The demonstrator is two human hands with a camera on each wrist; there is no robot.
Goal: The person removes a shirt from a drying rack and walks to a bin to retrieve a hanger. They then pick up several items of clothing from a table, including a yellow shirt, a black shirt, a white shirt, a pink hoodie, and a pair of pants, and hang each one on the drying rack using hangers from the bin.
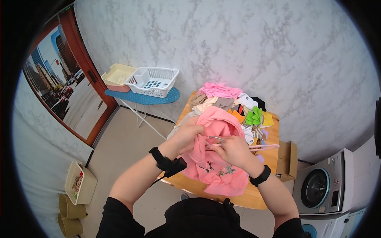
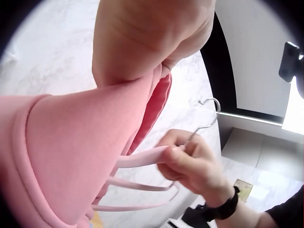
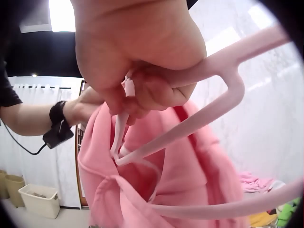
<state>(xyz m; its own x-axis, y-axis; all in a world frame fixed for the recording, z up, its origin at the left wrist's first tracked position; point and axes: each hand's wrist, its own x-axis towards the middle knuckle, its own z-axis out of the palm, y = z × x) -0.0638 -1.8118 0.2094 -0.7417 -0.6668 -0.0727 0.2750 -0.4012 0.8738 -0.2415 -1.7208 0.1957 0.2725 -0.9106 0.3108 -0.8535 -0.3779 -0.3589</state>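
Note:
A pink hoodie [image 1: 214, 158] with dark drawstring ends and floral embroidery hangs in front of me over the table. My left hand [image 1: 185, 139] pinches its fabric at the opening's edge, as the left wrist view also shows. In my right hand [image 1: 233, 150] is a pale pink clothes hanger [image 3: 190, 124], gripped near the base of its metal hook [image 2: 213, 107]. One end of the hanger reaches inside the hoodie's opening; the other sticks out to the right. Cloth hides the inserted end in the head view.
Behind the hoodie, a wooden table [image 1: 260, 200] bears piled clothes, including a bright pink garment [image 1: 222, 90] and a green piece [image 1: 254, 116]. Baskets [image 1: 154, 81] stand on a blue ironing board [image 1: 143, 97] at back left. A cardboard box [image 1: 286, 160] and washing machine [image 1: 319, 186] are on the right.

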